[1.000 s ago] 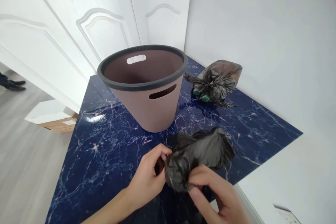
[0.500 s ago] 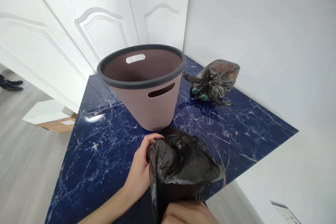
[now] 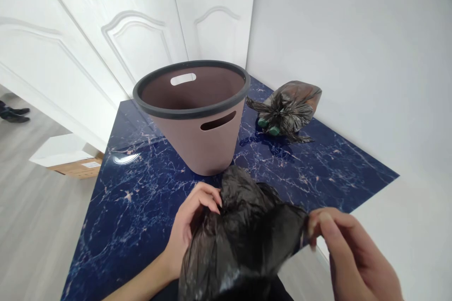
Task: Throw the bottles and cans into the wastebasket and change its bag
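Observation:
A crumpled black plastic bag (image 3: 243, 235) spreads between my two hands at the near edge of the blue marbled table (image 3: 134, 197). My left hand (image 3: 192, 225) grips its left side with curled fingers. Thumb and fingers of my right hand (image 3: 346, 244) pinch the bag's right edge, pulled out sideways. Just beyond the bag stands an upright mauve bin (image 3: 201, 143) with a dark grey rim and oval handle holes; no liner shows in it.
A knotted dark bag (image 3: 291, 108) with green and brown things inside lies by the wall at the right. White cabinets (image 3: 141, 42) stand behind the table. On the floor at left are a cardboard box (image 3: 76, 167) and a person's dark shoe (image 3: 16, 115).
My right hand has moved up and to the right from the bottom edge, drawing the black bag's edge out with it. My left hand still holds the bag, which has changed shape.

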{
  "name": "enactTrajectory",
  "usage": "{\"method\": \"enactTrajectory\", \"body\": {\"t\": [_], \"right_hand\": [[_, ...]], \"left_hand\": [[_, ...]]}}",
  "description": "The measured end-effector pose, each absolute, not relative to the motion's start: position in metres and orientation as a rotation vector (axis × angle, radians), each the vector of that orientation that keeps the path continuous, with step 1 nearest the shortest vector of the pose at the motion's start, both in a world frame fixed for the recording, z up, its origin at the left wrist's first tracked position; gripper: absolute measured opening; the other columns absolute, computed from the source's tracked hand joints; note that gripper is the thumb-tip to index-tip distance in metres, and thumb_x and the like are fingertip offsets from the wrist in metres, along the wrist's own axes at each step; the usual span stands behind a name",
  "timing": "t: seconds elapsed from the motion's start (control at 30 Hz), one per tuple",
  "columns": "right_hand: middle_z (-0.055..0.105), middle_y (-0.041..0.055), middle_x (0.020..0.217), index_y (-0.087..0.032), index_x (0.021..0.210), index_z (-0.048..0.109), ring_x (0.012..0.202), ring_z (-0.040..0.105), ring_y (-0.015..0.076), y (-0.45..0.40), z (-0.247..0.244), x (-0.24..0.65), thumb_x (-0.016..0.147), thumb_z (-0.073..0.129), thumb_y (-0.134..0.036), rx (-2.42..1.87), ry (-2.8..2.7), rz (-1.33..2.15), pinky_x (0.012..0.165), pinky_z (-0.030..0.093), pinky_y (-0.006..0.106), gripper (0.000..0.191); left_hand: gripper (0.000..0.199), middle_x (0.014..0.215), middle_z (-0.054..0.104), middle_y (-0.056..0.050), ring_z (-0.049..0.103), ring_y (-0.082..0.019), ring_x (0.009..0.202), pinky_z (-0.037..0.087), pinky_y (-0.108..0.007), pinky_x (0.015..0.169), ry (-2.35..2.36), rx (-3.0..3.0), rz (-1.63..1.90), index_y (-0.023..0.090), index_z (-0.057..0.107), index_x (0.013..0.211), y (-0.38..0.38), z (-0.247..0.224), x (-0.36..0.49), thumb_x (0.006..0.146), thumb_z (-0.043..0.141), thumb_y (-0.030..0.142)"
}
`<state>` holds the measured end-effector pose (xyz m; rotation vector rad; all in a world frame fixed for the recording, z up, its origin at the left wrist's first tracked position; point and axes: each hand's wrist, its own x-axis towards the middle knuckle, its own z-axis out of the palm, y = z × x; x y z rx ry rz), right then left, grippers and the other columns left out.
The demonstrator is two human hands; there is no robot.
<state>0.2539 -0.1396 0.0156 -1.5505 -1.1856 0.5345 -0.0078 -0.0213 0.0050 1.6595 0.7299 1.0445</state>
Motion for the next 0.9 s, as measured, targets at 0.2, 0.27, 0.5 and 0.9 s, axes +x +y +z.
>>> {"method": "enactTrajectory", "body": {"t": [0.2, 0.27, 0.5, 0.9], "right_hand": [[0.077, 0.0081, 0.099, -0.027, 0.135, 0.065, 0.074, 0.073, 0.0217, -0.121, -0.013, 0.271, 0.102, 0.061, -0.064, -1.72, -1.092, 0.796, 0.062, 0.061, 0.03, 0.05], [0.076, 0.0113, 0.121, -0.027, 0.152, 0.053, 0.067, 0.07, 0.0172, -0.119, -0.02, 0.272, 0.101, 0.064, -0.06, -1.72, -1.175, 0.919, 0.06, 0.06, 0.03, 0.062], [0.07, 0.0, 0.084, -0.03, 0.116, 0.075, 0.064, 0.064, 0.0177, -0.113, -0.017, 0.262, 0.098, 0.061, -0.039, -1.874, -1.588, 0.786, 0.062, 0.052, 0.031, 0.025], [0.076, 0.0029, 0.078, -0.027, 0.111, 0.06, 0.069, 0.078, 0.0246, -0.108, 0.028, 0.275, 0.095, 0.066, -0.07, -1.909, -0.749, 0.242, 0.059, 0.057, 0.032, 0.047]], "left_hand": [[0.05, 0.091, 0.07, -0.011, 0.068, -0.024, 0.084, 0.057, -0.04, 0.09, 0.339, 1.578, 0.861, 0.022, 0.068, 0.089, -0.026, 0.011, -0.004, 0.096, 0.069, 0.071], [0.067, 0.085, 0.073, -0.012, 0.069, -0.025, 0.081, 0.059, -0.039, 0.089, 0.267, 1.548, 0.773, 0.021, 0.068, 0.084, -0.025, 0.016, -0.001, 0.086, 0.068, 0.087], [0.079, 0.076, 0.073, -0.013, 0.068, -0.026, 0.075, 0.057, -0.037, 0.082, 0.185, 1.573, 0.632, 0.023, 0.064, 0.075, -0.026, 0.022, 0.003, 0.076, 0.057, 0.102], [0.046, 0.09, 0.07, -0.011, 0.066, -0.025, 0.094, 0.052, -0.041, 0.087, 0.359, 1.888, 0.947, 0.022, 0.066, 0.075, -0.021, 0.034, -0.003, 0.102, 0.07, 0.059]]}}
